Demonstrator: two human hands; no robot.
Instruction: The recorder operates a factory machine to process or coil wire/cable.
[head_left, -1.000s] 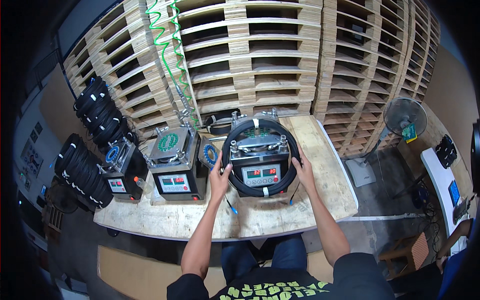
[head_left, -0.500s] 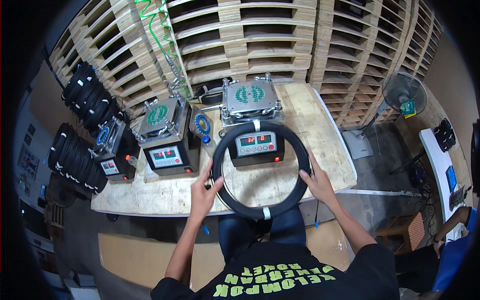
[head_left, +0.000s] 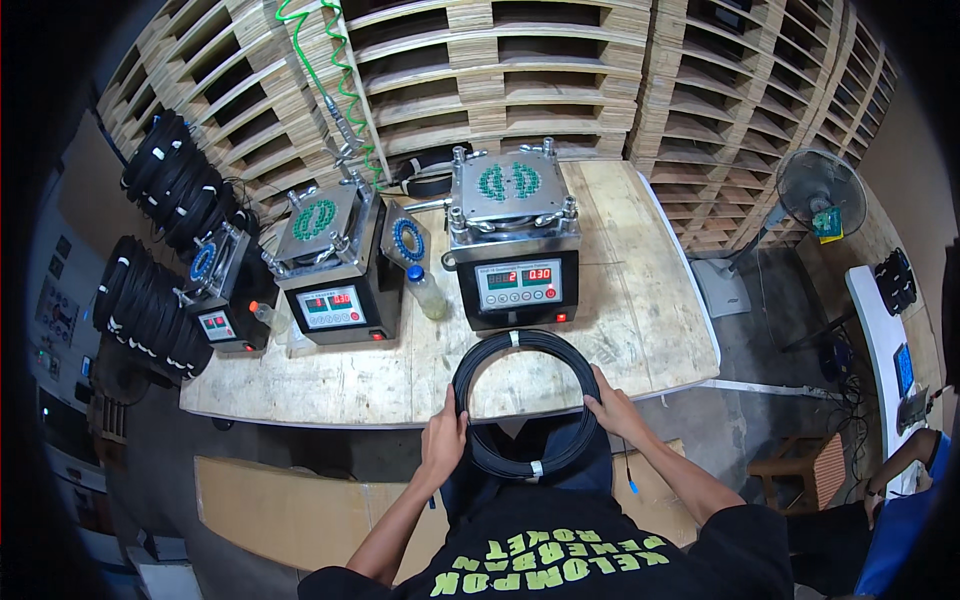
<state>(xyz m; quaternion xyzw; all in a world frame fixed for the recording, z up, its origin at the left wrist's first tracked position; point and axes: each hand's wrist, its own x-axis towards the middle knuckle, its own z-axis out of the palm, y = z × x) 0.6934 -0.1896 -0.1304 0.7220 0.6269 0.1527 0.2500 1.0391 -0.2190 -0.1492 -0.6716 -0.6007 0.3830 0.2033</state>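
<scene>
Both my hands hold a coil of thin black cable (head_left: 490, 350), bound with white ties at its top and bottom. My left hand (head_left: 443, 440) grips its left side and my right hand (head_left: 612, 412) its right side. The coil tilts over the table's near edge, its lower part above my lap. A cable end with a blue tip (head_left: 633, 487) dangles below my right hand. Just beyond the coil stands a black machine (head_left: 515, 290) with a lit red and green display. A metal plate (head_left: 510, 185) with rings of green-capped fittings tops it.
Two similar machines, a middle one (head_left: 340, 310) and a smaller one (head_left: 220, 325), stand leftward on the wooden table (head_left: 640, 350). A blue-capped bottle (head_left: 428, 298) stands between machines. Stacks of black coils (head_left: 150, 310) hang far left. Right are a fan (head_left: 822, 195) and another person's arm (head_left: 900, 455).
My hands have brought the coil down and toward me, away from the machine's front. The machine's display, framed by the coil before, now shows fully and reads differently.
</scene>
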